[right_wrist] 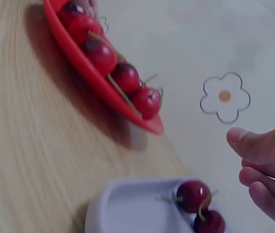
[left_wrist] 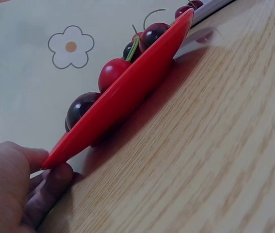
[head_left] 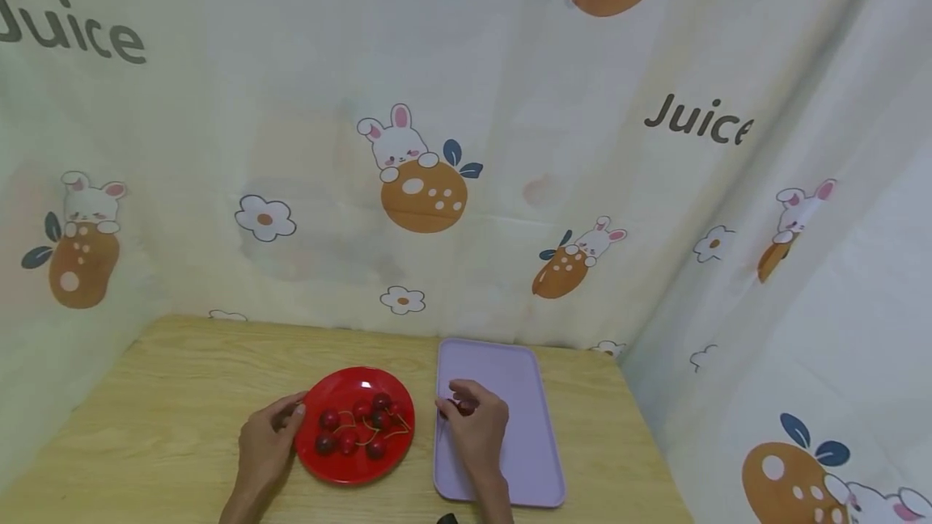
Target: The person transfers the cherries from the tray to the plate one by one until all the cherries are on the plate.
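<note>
A red plate (head_left: 337,386) carries several dark red cherries (head_left: 325,444) with green stems. My left hand (head_left: 265,439) pinches the plate's left rim, thumb on top and fingers beneath, as the left wrist view shows. To the right lies a shallow lilac tray (head_left: 520,411). Over its left side is my right hand (head_left: 478,427), thumb and fingers apart with nothing between them. In the right wrist view, two cherries (right_wrist: 193,196) with stems lie in the tray, apart from the right hand (right_wrist: 266,167). From the head view, the fingers partly cover these cherries.
Plate and tray stand side by side on a wood-grain table (head_left: 218,370), a narrow gap between them. Behind the table hangs a pale curtain (head_left: 320,144) printed with rabbits, fruit and flowers, and it continues along the right side. A small black object (head_left: 447,518) shows at the bottom edge.
</note>
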### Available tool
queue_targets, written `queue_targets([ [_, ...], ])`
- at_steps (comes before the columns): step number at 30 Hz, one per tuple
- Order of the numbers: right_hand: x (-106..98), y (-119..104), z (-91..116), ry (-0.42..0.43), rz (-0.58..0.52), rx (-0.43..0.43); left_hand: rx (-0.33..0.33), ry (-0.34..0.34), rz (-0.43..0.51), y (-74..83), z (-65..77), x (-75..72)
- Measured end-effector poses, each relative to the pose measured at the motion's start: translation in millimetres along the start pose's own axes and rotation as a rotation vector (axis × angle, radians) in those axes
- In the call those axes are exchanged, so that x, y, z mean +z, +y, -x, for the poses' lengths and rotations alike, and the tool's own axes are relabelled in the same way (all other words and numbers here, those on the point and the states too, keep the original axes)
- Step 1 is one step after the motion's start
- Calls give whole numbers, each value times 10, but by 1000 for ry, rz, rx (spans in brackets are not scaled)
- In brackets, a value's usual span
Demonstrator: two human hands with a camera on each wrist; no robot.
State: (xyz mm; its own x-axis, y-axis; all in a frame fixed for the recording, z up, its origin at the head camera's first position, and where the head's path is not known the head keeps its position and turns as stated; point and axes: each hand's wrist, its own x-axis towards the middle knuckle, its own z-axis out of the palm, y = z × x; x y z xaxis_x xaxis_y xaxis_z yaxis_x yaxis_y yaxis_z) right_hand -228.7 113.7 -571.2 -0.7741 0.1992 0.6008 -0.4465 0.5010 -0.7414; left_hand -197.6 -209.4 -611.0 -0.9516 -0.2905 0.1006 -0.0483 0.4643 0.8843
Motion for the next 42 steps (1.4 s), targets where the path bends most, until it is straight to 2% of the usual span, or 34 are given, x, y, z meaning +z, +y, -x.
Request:
queue_targets([
  [2,-36,21,18,7,25,-15,-5,2,-10,-7,1,-11],
  [7,-92,25,78,4,102,13,-15,-6,-8,-8,12,-35],
  [18,-63,196,197,-12,209,18,-17,-10,-6,11,50,-61],
  [28,-31,257,237,-2,206,-3,-14,-12,-4,56,59,-54],
  [36,-8,241,251,-19,188,38,-5,-5,-13,40,48,-28],
  [42,-17,233,262,-19,179,33,10,1,-3,39,53,-37],
])
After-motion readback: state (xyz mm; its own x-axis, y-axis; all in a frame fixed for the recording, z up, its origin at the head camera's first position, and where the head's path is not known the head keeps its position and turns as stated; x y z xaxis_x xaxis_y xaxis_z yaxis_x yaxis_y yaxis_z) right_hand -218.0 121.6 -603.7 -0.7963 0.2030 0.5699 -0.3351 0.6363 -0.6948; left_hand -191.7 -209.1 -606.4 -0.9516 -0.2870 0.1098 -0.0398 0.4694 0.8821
